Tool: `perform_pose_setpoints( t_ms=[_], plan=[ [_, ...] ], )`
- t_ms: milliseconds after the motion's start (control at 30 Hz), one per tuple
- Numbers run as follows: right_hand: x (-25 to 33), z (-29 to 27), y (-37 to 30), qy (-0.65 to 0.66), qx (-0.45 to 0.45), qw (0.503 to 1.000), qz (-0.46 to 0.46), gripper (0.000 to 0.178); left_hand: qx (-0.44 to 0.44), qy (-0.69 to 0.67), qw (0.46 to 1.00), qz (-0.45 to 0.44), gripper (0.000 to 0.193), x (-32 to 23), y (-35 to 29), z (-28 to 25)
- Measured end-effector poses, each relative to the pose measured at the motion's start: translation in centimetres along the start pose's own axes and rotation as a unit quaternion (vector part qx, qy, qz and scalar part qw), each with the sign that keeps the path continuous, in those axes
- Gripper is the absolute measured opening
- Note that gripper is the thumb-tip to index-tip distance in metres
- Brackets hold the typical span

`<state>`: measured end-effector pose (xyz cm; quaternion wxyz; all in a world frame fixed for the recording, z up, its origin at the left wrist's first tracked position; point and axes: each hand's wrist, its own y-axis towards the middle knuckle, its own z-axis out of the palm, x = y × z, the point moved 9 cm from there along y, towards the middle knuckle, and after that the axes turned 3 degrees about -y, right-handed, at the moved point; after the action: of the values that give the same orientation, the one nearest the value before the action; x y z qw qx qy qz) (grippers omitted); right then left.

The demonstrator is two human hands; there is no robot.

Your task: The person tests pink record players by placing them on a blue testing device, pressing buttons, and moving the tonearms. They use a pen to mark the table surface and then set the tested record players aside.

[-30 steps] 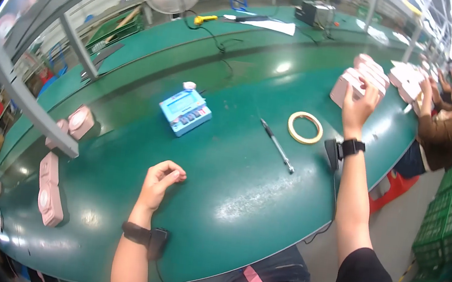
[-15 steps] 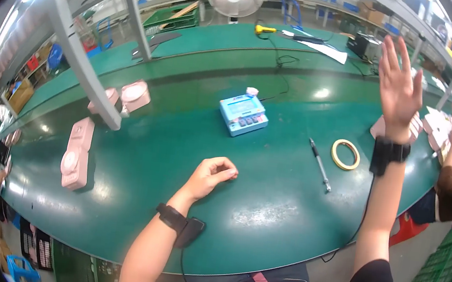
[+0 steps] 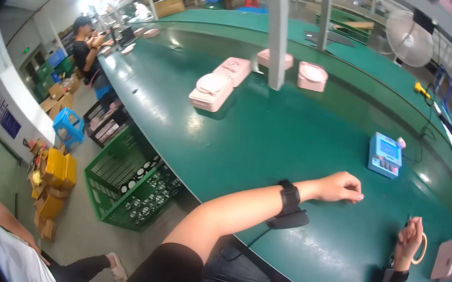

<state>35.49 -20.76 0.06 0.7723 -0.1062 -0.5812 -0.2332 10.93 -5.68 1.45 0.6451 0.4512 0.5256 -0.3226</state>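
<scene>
1. Our view swings to the left compared with half a second ago; the floor side opens up, with a green crate (image 3: 93, 194) beside the bench and a co-worker in a white shirt (image 3: 11, 238) at the lower left.

2. Our right hand (image 3: 408, 239) changes most; half a second ago it is raised with its fingers spread, and now it is low over the green table (image 3: 276, 141), just beside the yellow tape roll (image 3: 424, 249); its fingers point upward, but they are small and blurred, so we cannot tell whether they are together or whether they hold anything.

3. Our left hand (image 3: 339, 187) keeps its loose curl; the fingers are bent in together and we see nothing in them; the nearest thing is the blue device (image 3: 386, 156) with a screen, which stands apart from the hand, beyond it and to its right.

4. The pink stack (image 3: 450, 260) sits at the right rim, past the tape roll; one second ago the right hand is at it, and now the two are apart.

5. The long pink piece (image 3: 213, 95) with a round disc lies on the far left part of the table, well apart from both hands; another pink piece (image 3: 312, 78) stands near the post (image 3: 277, 40).

6. We judge from this that handling pauses; neither hand is at a pink piece now.
</scene>
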Motion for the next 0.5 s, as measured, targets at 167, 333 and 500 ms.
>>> perform_pose_setpoints(
  t_ms=[167, 333, 500],
  plan=[
    [-0.7, 1.1, 0.2, 0.064, 0.004, 0.998, 0.021, 0.023, -0.010, 0.005, 1.000, -0.019, 0.022, 0.0, -0.7, -0.4],
    [0.4, 0.7, -1.2, 0.040, -0.037, 0.998, 0.020, 0.022, 0.029, 0.002, 0.999, -0.024, 0.019, -0.1, 0.4, 0.8],
    [-0.6, 3.6, -0.4, 0.073, -0.015, 0.994, 0.077, 0.026, 0.017, 0.005, 0.999, -0.048, 0.017, 0.4, -0.8, -0.8]
  ],
)
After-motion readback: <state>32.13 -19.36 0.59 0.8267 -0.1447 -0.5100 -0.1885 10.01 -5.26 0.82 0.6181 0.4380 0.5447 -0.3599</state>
